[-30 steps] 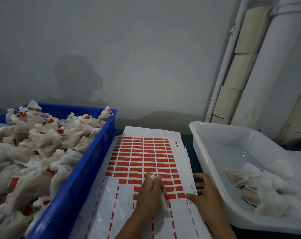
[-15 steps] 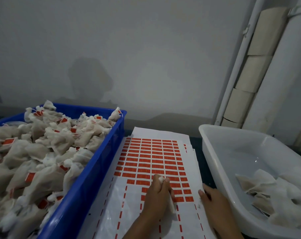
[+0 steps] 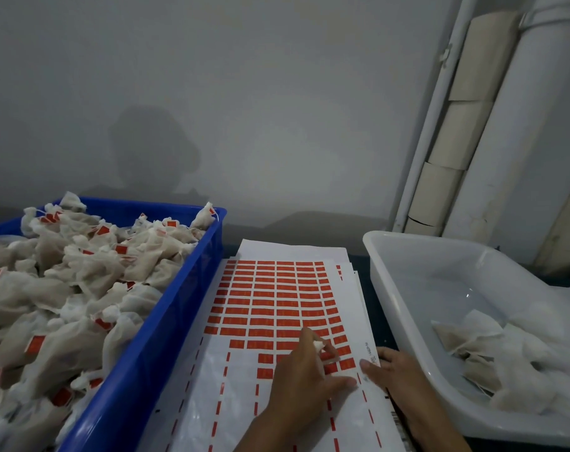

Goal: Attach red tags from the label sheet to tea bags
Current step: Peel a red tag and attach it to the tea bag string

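Note:
The white label sheet (image 3: 293,251) lies flat between two bins, its upper half filled with rows of red tags (image 3: 277,305) and its lower rows mostly peeled. My left hand (image 3: 306,383) rests on the sheet at the lowest remaining tags and grips a white tea bag (image 3: 318,345), of which only the top shows between my fingers. My right hand (image 3: 397,376) lies on the sheet's right edge, fingertips pressing the paper just right of the last tags.
A blue crate (image 3: 166,321) on the left is heaped with tea bags carrying red tags (image 3: 65,288). On the right a white tub (image 3: 391,288) holds several untagged tea bags (image 3: 472,347). A grey wall and white pipes (image 3: 518,125) stand behind.
My right hand has slid closer to the sheet's right edge and now presses on it. My left hand stays on the tags with the tea bag, its thumb now stretched toward the right hand.

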A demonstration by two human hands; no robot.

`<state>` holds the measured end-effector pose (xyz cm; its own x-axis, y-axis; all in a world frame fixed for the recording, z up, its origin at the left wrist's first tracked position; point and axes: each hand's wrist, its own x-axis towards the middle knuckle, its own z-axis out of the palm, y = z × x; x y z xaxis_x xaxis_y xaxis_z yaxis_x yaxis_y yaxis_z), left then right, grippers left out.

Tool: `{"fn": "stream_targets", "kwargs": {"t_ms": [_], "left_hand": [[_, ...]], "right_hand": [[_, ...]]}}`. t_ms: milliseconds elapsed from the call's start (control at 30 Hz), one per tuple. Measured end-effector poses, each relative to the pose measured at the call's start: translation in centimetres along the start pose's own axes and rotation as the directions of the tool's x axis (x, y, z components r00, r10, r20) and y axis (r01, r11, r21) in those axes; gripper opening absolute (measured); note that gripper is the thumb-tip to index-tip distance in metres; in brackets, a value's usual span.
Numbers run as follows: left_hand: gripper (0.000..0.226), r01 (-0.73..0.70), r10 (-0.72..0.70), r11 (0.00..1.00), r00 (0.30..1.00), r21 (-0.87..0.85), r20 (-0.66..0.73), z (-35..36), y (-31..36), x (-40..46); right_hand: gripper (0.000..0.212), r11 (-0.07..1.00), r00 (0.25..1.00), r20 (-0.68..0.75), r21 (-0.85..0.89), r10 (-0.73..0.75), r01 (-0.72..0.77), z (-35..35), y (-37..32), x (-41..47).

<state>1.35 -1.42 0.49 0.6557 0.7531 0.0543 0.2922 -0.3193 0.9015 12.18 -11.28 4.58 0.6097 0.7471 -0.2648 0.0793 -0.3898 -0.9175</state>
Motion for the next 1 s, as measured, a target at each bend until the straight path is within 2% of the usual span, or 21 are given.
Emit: {"fn": "stream_targets", "kwargs": {"t_ms": [167,300,400,533,667,1000], "left_hand": [[0.063,-0.009,0.009,0.999,1.000,0.044,-0.011,0.4,0.2,-0.1],[0.063,-0.004,0.004,0.999,1.000,0.050,-0.006,0.4,0.1,-0.2],[0.060,0.005,-0.004,0.999,1.000,0.049,-0.017,0.4,0.1,-0.1],[0.056,0.009,-0.007,0.998,0.999,0.060,-0.036,0.4,-0.2,0.0],[0.051,0.011,-0.008,0.999,0.999,0.049,-0.052,0.5,-0.4,0.1],[0.053,0.049,-0.049,0.999,0.999,-0.010,-0.016,0.4,0.1,-0.1]], "right_hand": [[0.047,0.993,0.994,-0.053,0.067,-0.095,0.099,0.1,0.3,0.2],[0.032,0.993,0.992,-0.048,-0.034,-0.115,0.113,0.4,0.9,0.7],[0.021,0.993,0.990,-0.079,-0.015,-0.117,0.116,0.7,1.0,0.8],[0.027,0.985,0.983,-0.084,0.049,-0.161,0.165,0.5,0.9,0.5],[0.022,0.984,0.989,-0.061,0.103,-0.137,0.142,0.2,1.1,0.6],[0.032,0.974,0.995,-0.050,0.204,-0.091,0.099,0.0,0.6,1.0]]}}
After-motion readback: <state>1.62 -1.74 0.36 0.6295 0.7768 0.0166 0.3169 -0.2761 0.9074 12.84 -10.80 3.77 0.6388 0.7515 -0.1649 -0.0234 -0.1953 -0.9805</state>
